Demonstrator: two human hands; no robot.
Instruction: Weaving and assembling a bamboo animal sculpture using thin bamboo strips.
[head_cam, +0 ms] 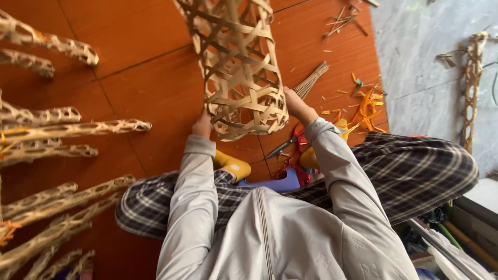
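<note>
While a tall open-weave bamboo basket [239,67] stands upright on the orange floor [145,78] just beyond the knees, the left hand [203,126] and right hand [296,105] clasp its lower rim (scissors [284,145] lie near), best kept evenly braced.

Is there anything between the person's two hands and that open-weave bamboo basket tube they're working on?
Nothing visible. The left hand and right hand both rest directly on the lower end of the pale open-weave bamboo basket tube. The red-handled scissors lie on the orange floor below, out of the way.
</note>
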